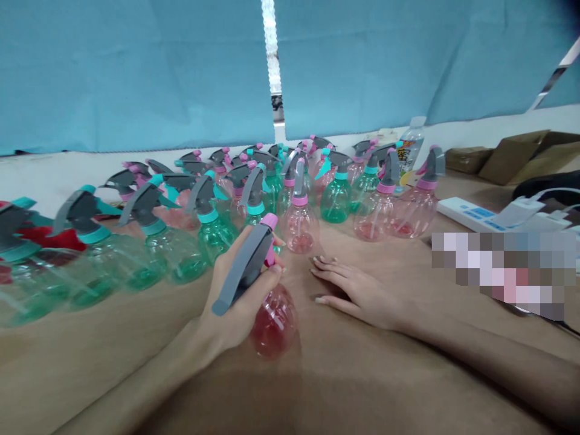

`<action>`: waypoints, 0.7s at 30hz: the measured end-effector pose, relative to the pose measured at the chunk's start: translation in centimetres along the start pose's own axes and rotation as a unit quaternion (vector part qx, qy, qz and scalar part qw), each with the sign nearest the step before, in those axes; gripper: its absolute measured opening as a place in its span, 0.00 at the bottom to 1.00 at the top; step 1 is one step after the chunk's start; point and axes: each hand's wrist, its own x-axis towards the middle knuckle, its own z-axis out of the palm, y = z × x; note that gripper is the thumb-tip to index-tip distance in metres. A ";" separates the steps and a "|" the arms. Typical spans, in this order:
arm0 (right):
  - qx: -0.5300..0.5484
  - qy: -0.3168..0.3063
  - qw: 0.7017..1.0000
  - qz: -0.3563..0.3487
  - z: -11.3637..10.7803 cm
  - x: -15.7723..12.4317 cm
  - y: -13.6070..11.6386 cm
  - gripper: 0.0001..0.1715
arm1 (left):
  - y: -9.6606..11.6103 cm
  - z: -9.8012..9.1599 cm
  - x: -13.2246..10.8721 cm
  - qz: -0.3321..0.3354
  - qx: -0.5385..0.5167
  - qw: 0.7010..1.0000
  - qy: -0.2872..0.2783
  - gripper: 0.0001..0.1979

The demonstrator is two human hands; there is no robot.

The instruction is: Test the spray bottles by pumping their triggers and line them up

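My left hand [240, 290] is wrapped round the neck of a pink spray bottle [274, 323] with a grey and pink trigger head. The bottle tilts slightly, and my fingers hide its collar. To its right, my right hand [348, 284] lies on the brown tabletop [344, 374], fingers stretched out and holding nothing. Just beyond both hands stands another pink spray bottle [300, 226]. A green spray bottle [217, 235] is close behind my left hand.
Several green and pink spray bottles crowd the table's far side; a clear green one [174, 257] stands left. At the back right are a labelled drink bottle [411, 148], a white power strip [471, 212] with plugs and a cardboard box [521, 157]. A blue cloth [181, 72] hangs behind.
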 end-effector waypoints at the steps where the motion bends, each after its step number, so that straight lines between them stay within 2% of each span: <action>1: -0.001 -0.003 1.000 -0.001 0.0 0.0 0.0 0.37 | 0.0 0.0 0.0 -0.001 -0.001 1.000 -0.001 0.09; 4: -0.001 -0.008 1.000 -0.004 0.1 0.0 0.2 0.38 | -0.1 -0.1 0.0 0.001 -0.007 1.000 -0.007 0.08; 9: 0.012 0.008 1.000 -0.002 0.1 -0.1 0.2 0.36 | -0.7 0.2 0.1 -0.009 -0.021 1.000 0.004 0.14; 17: 0.022 0.011 1.000 0.010 0.0 -0.2 0.0 0.35 | -0.8 0.5 -0.2 -0.012 0.012 0.999 0.038 0.10; 21: 0.030 0.019 0.999 0.011 0.1 -0.2 0.0 0.35 | -0.7 0.5 -0.1 -0.016 0.011 0.999 0.034 0.08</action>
